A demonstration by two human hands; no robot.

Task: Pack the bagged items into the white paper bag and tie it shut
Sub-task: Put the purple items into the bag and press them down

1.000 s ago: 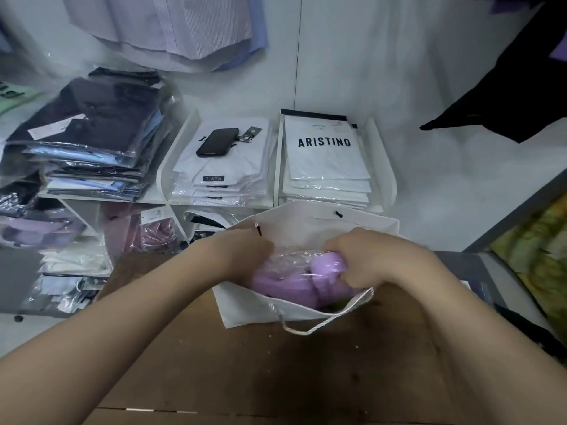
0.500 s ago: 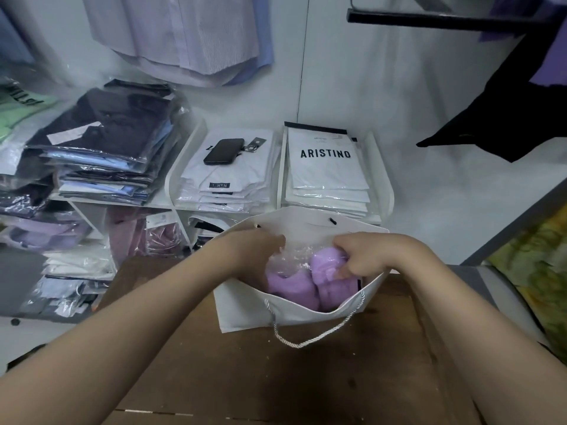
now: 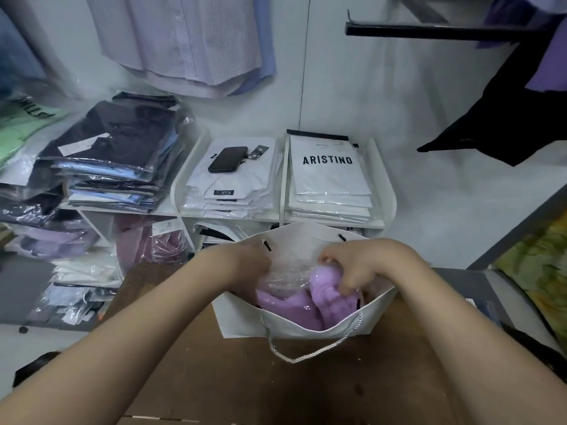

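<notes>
Right hand [image 3: 359,265] clamps down on the purple bundle [image 3: 310,299] inside the bag [image 3: 306,326]; left hand [image 3: 245,262] reaches in beside it, grip hidden, can't tell. Bag stands open on the brown table [image 3: 276,388], rope handle [image 3: 313,354] dangling.

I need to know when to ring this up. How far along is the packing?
Done: the purple bagged item sits inside the white paper bag. In hand: the left hand and right hand press it deeper. Left: the bag gapes open, its rope handle hanging loose, untied.
</notes>
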